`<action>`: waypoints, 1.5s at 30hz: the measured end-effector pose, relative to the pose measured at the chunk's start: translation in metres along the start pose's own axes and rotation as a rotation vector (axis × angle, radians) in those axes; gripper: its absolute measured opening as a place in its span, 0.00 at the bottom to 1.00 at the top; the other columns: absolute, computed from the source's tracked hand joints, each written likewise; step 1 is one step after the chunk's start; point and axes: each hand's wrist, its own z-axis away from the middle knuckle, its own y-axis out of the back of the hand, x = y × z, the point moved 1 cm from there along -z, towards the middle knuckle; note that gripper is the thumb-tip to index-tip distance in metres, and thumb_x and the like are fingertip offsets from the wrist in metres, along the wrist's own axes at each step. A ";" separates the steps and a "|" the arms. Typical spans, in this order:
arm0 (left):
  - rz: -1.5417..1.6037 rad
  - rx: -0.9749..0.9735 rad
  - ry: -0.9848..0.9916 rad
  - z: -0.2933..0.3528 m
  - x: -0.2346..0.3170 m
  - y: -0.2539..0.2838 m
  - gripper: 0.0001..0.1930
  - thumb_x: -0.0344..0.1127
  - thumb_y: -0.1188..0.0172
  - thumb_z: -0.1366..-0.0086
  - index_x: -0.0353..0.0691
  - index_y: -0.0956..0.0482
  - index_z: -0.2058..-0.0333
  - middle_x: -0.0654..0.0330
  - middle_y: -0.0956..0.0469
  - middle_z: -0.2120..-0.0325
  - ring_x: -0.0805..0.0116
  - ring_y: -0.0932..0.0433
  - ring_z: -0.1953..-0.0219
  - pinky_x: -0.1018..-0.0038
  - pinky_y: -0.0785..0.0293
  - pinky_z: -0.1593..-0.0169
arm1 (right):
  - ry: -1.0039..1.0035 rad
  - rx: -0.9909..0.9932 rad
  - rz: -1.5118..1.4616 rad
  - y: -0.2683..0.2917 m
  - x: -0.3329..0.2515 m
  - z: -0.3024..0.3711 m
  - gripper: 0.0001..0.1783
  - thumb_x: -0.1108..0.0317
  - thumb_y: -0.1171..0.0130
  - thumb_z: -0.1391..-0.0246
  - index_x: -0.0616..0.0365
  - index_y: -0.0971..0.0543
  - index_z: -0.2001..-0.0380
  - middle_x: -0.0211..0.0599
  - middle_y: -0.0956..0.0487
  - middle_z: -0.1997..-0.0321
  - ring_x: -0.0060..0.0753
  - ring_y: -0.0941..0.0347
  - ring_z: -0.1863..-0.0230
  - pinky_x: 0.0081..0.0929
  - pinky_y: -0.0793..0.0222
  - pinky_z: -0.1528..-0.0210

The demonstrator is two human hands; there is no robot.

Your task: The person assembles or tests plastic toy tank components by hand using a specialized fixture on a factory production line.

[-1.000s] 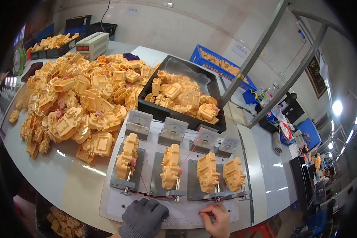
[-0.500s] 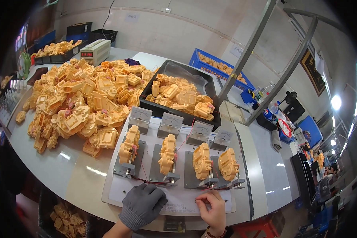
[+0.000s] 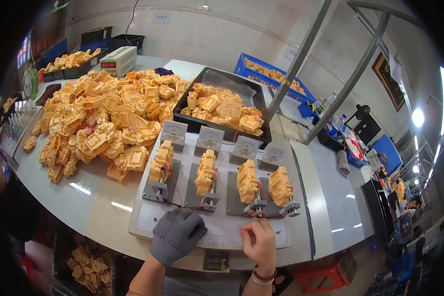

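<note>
My left hand (image 3: 177, 233), in a grey glove, rests flat on the white board (image 3: 301, 241) at the near table edge, fingers slightly curled, holding nothing. My bare right hand (image 3: 259, 241) lies beside it on the board, fingertips touching near the wires below the third fixture. Several grey metal fixtures stand in a row on the board, each carrying a yellow plastic part (image 3: 161, 160), (image 3: 205, 172), (image 3: 247, 180), (image 3: 279, 186). Behind each fixture stands a small grey meter (image 3: 174, 133).
A big heap of yellow plastic parts (image 3: 98, 123) covers the table's left. A black tray (image 3: 232, 132) holds more. A blue crate (image 3: 269, 79) and slanted metal poles (image 3: 301, 54) stand at the back right. A bin of parts (image 3: 86, 261) sits below the table.
The view has shifted a little, so the board and both hands sit higher in the picture. Both hands stay on the board's near edge.
</note>
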 end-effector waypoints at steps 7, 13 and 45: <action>0.006 0.030 -0.001 -0.002 0.001 -0.003 0.09 0.38 0.36 0.47 0.42 0.25 0.73 0.57 0.24 0.73 0.53 0.24 0.68 0.61 0.27 0.64 | 0.038 0.035 0.022 -0.001 0.002 0.001 0.04 0.79 0.40 0.57 0.62 0.26 0.77 0.40 0.29 0.77 0.40 0.31 0.75 0.30 0.34 0.73; 0.016 0.034 -0.008 0.000 0.000 -0.002 0.09 0.38 0.36 0.47 0.42 0.25 0.73 0.57 0.24 0.74 0.53 0.24 0.68 0.61 0.27 0.64 | 0.112 0.066 0.047 -0.002 -0.002 0.000 0.06 0.79 0.41 0.60 0.61 0.28 0.80 0.38 0.31 0.80 0.39 0.34 0.77 0.30 0.38 0.75; 0.013 0.016 0.032 -0.005 -0.001 -0.004 0.08 0.36 0.36 0.47 0.42 0.25 0.75 0.57 0.25 0.75 0.53 0.25 0.69 0.61 0.29 0.64 | -0.065 -0.056 -0.062 0.002 0.003 -0.001 0.04 0.80 0.40 0.55 0.64 0.25 0.75 0.39 0.30 0.74 0.32 0.30 0.78 0.23 0.32 0.75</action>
